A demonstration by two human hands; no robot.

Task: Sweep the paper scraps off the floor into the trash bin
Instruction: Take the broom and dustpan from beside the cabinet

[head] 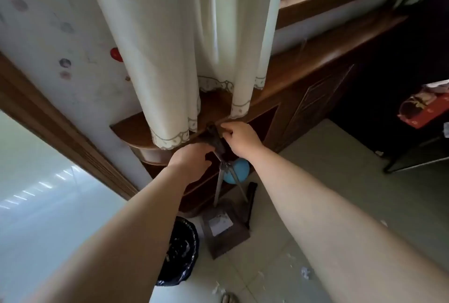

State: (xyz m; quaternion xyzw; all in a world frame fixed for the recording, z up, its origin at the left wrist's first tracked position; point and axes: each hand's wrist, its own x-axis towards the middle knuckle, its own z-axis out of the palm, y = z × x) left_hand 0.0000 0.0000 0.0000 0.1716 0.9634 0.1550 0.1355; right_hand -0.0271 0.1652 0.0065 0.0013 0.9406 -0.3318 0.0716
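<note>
At the wooden ledge's (136, 130) front edge, my left hand (192, 161) and right hand (240, 137) both grasp the dark handle top (215, 137) of the dustpan (226, 232), standing on the floor (315, 169) beside the black-lined trash bin (179, 254); paper scraps (305, 273) lie nearer me.

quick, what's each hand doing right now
Left hand: curled around the dark handle top of the dustpan; the grip looks closed.
Right hand: fingers pinched at the same handle top, closed on it.
</note>
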